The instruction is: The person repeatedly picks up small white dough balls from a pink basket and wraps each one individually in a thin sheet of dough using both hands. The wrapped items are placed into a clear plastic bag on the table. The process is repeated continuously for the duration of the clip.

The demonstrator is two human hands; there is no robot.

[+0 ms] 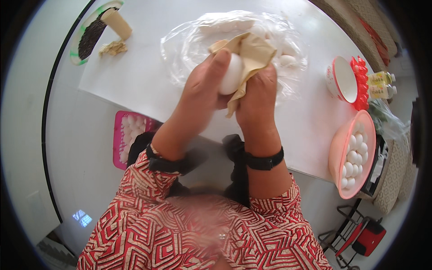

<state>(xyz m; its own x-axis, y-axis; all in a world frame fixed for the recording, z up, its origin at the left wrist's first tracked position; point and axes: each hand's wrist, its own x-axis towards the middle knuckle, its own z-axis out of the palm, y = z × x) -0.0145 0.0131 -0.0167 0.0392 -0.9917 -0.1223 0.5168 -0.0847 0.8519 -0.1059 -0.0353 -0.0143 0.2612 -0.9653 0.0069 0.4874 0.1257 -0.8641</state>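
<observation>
A white egg is gripped in my left hand, the thumb lying along its upper side. My right hand holds a cream-coloured cloth against the egg's right side; the cloth hides part of the egg and most of the right fingers. Both hands are raised over the white table. Behind them spreads a clear plastic bag with several white eggs in or under it. Black bands circle both wrists.
Left: a green-rimmed tray of dark grains, a beige roll, a crumpled beige piece. Below the table's edge, a pink basket holds eggs. Right: a white bowl, two bottles, a pink basin of eggs.
</observation>
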